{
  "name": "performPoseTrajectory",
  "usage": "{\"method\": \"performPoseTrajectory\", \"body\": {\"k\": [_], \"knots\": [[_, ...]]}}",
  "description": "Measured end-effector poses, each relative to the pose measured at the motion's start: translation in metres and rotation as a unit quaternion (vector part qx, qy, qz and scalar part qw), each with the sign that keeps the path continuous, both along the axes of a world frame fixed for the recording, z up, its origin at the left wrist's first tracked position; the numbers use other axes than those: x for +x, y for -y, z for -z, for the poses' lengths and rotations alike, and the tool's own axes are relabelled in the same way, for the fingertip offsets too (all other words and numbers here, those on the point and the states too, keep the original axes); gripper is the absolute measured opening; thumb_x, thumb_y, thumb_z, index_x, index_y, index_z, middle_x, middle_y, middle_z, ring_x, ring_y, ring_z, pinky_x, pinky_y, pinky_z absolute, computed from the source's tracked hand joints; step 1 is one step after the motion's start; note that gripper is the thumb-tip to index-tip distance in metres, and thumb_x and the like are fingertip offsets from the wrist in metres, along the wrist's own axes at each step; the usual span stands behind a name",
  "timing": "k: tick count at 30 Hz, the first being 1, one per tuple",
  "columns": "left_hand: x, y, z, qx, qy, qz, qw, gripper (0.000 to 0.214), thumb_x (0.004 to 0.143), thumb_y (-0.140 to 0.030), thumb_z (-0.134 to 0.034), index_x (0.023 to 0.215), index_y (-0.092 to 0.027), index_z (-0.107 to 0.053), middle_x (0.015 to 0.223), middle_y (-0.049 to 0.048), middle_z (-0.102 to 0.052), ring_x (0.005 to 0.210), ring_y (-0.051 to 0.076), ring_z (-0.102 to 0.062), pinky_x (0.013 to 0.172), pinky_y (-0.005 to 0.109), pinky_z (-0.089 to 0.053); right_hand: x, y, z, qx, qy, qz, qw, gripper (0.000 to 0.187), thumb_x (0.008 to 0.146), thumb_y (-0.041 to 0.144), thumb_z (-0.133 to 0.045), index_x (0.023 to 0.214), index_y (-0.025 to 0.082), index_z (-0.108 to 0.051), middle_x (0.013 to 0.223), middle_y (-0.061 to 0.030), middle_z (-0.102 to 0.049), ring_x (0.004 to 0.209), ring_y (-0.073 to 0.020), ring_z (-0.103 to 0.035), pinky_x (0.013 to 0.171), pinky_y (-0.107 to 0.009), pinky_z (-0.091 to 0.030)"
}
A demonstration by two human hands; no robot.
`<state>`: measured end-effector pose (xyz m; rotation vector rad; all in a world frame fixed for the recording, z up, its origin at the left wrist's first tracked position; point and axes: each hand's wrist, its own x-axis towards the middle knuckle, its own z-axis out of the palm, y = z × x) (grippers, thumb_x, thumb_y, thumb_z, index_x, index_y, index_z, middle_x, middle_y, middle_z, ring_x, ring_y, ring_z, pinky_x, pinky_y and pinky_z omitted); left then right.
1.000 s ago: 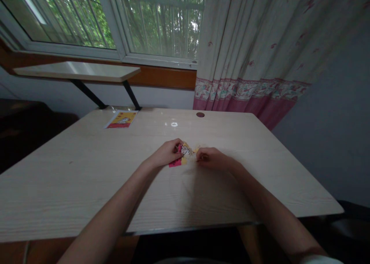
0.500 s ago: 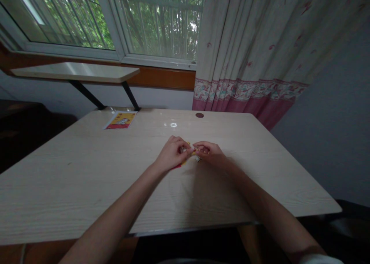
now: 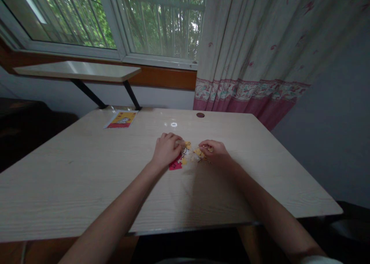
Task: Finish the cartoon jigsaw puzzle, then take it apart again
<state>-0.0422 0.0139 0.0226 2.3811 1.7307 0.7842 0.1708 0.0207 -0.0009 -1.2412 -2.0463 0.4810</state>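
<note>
1. Since the earlier frame the hands have parted: fingertips were almost meeting over the puzzle (image 3: 175, 166); now the right hand (image 3: 215, 151) sits off to the right and the left hand (image 3: 167, 150) lies flatter at the left side.
2. More of the puzzle shows now, including the pink near corner and a yellow patch beside it.
3. My read for the work: each hand has its own spot, left at the part that looks joined, right at the loose pieces (image 3: 197, 152).
4. Left grip: fingers curled over the left edge, thumb on or just above it; can't tell if it's pinching or only steadying.
5. Right grip: thumb and forefinger bent close together, yellow bits showing around them; can't tell from here whether a piece is held.
6. Puzzle location: middle of the table (image 3: 115, 187), between the hands, partly under the left one.
7. Looks: pink at left, white with black lines in the middle, yellow at top and bottom, knobbly right edge. Loose pieces just right of it, white and yellow, too small to count.
</note>
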Motion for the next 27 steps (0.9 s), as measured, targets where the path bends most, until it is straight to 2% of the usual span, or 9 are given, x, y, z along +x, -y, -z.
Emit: {"method": "performPoseTrajectory", "body": {"k": [1,3,7,11,14,18,21,23,27], "knots": [[-0.002,-0.001,0.001,-0.007,-0.019,-0.025,0.999,0.034,0.08,-0.044,-0.048,0.094,-0.018,-0.066,0.096,0.0095,-0.063,0.092,0.027,-0.049,0.08,0.038,-0.036,0.002,-0.002,0.002,0.005,0.022,0.004,1.0,0.011,0.076,0.022,-0.057,0.082,0.021,-0.066,0.077,-0.0014,-0.067,0.068,-0.0117,-0.059,0.067,-0.023,-0.044],[-0.003,-0.002,0.004,-0.037,-0.048,-0.036,0.998,0.037,0.078,-0.048,-0.049,0.093,-0.019,-0.067,0.096,0.0099,-0.063,0.092,0.028,-0.049,0.077,0.038,-0.037,0.004,-0.004,0.004,0.012,0.065,0.001,0.998,0.012,0.077,0.022,-0.057,0.083,0.021,-0.067,0.078,-0.0022,-0.067,0.071,-0.013,-0.058,0.068,-0.024,-0.043],[-0.003,-0.007,0.012,-0.071,-0.041,0.003,0.997,0.029,0.075,-0.044,-0.054,0.085,-0.02,-0.068,0.084,0.0078,-0.066,0.086,0.026,-0.052,0.075,0.037,-0.039,0.004,-0.006,0.008,0.037,0.112,-0.036,0.992,0.012,0.079,0.023,-0.056,0.084,0.021,-0.068,0.084,-0.0027,-0.068,0.083,-0.016,-0.056,0.08,-0.029,-0.04],[0.001,-0.007,0.01,-0.06,0.076,0.063,0.993,0.022,0.075,-0.037,-0.056,0.082,-0.019,-0.066,0.081,0.0052,-0.066,0.084,0.022,-0.055,0.077,0.033,-0.041,0.001,-0.005,0.009,0.064,0.082,0.006,0.995,0.02,0.081,0.027,-0.055,0.096,0.02,-0.066,0.095,-0.0042,-0.066,0.092,-0.0177,-0.054,0.087,-0.032,-0.036],[0.004,-0.005,0.007,-0.077,0.168,0.108,0.977,0.02,0.076,-0.034,-0.055,0.083,-0.018,-0.064,0.084,0.0042,-0.066,0.081,0.019,-0.058,0.076,0.03,-0.043,-0.003,-0.004,0.011,0.057,0.066,0.023,0.996,0.027,0.083,0.028,-0.052,0.106,0.019,-0.062,0.101,-0.0051,-0.064,0.096,-0.018,-0.052,0.09,-0.032,-0.034],[0.003,-0.009,0.016,-0.119,0.242,0.116,0.956,0.023,0.077,-0.033,-0.054,0.089,-0.017,-0.064,0.087,0.005,-0.067,0.078,0.018,-0.06,0.072,0.029,-0.046,-0.008,-0.004,0.014,0.035,0.091,0.012,0.995,0.033,0.084,0.028,-0.048,0.116,0.021,-0.057,0.112,-0.0047,-0.06,0.103,-0.0194,-0.048,0.093,-0.035,-0.031],[0.002,-0.014,0.023,-0.106,0.302,0.108,0.941,0.026,0.075,-0.031,-0.056,0.092,-0.014,-0.064,0.092,0.0078,-0.066,0.082,0.019,-0.059,0.075,0.032,-0.046,-0.011,-0.002,0.013,0.025,0.08,0.019,0.996,0.032,0.084,0.029,-0.048,0.114,0.022,-0.058,0.111,-0.0044,-0.061,0.103,-0.0199,-0.048,0.092,-0.036,-0.031],[0.002,-0.014,0.022,-0.099,0.333,0.119,0.93,0.029,0.073,-0.028,-0.058,0.099,-0.014,-0.062,0.097,0.0091,-0.064,0.082,0.018,-0.059,0.076,0.033,-0.047,-0.014,0.0,0.009,0.022,0.041,0.022,0.999,0.029,0.085,0.029,-0.047,0.108,0.021,-0.061,0.106,-0.0041,-0.064,0.099,-0.0189,-0.05,0.091,-0.034,-0.032],[0.009,-0.002,0.011,-0.121,0.366,0.186,0.904,0.04,0.072,-0.019,-0.057,0.112,-0.017,-0.053,0.104,0.0081,-0.059,0.073,0.012,-0.057,0.069,0.027,-0.048,-0.02,0.006,0.0,-0.014,-0.043,0.0,0.999,0.03,0.087,0.032,-0.041,0.097,0.021,-0.067,0.092,-0.0024,-0.068,0.088,-0.0163,-0.056,0.084,-0.03,-0.037]]}}
